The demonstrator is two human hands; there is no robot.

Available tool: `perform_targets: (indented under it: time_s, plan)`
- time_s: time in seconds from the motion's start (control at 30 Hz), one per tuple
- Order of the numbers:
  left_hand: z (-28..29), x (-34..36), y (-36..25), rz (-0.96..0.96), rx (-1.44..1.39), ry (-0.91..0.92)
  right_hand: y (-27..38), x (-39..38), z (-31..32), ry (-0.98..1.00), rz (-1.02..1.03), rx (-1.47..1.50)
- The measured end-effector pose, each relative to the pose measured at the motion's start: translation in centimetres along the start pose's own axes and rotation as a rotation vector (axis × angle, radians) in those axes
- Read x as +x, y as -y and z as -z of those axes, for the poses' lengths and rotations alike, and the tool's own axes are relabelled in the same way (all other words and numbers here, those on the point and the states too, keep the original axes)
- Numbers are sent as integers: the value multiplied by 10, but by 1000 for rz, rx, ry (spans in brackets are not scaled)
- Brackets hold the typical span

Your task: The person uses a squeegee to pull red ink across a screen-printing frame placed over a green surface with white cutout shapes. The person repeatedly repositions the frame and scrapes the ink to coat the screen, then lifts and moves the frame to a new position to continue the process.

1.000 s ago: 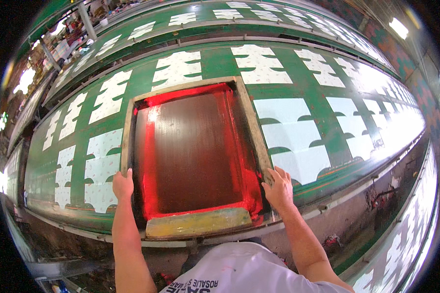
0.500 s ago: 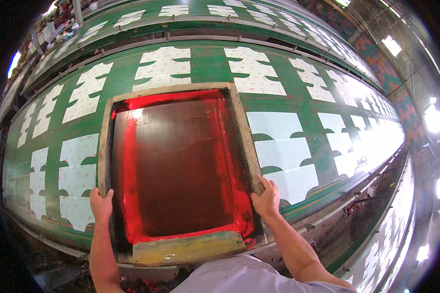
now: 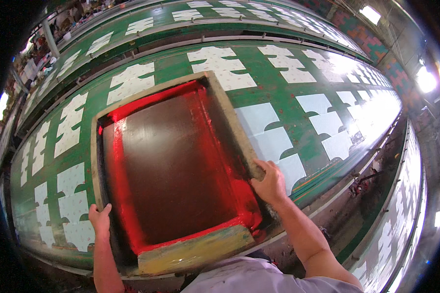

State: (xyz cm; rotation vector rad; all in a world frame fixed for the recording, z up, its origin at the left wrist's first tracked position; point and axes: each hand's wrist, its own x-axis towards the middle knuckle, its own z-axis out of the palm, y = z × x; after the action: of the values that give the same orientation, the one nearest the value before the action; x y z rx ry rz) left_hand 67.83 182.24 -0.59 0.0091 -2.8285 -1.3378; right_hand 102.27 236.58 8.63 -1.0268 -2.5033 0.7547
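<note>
A screen-printing frame with wooden edges is held in front of me, tilted a little to the left. Its dark mesh is bordered by smeared red ink. Along the near end inside it rests a squeegee-like wooden board, stained yellow and grey. My left hand grips the left edge with the thumb on top. Farther up the opposite edge, my right hand is closed round the wood. The fingers beneath the frame are hidden. Pale cut fabric pieces lie just beyond the right edge.
The long green printing table carries rows of white fabric pieces, some with small printed motifs. Behind a rail stands another green table with similar pieces. A further table runs along the right. A post rises at the far left.
The frame has turned counterclockwise in the view, its far end swinging left. Both hands keep their grip on its edges. The tables and fabric behind have shifted as my view turned.
</note>
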Motion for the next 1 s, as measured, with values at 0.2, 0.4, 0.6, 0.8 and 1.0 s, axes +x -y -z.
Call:
perform_targets:
  time_s: [0.2, 0.4, 0.6, 0.8, 1.0]
  plan:
    - [-96, -62, -88, -62, -18, -53, -105, 45, 55, -70, -39, 1]
    - [-188, -139, -170, -26, 99, -52, -219, 75, 113, -100, -162, 30]
    - [-254, -196, -211, -72, 131, -77, -299, 97, 155, -73, -242, 76]
    - [-282, -221, -238, -35, 91, -39, -341, 104, 181, -67, -208, 90]
    - [-287, -225, -243, -82, 132, -68, -352, 106, 186, -13, -176, 74]
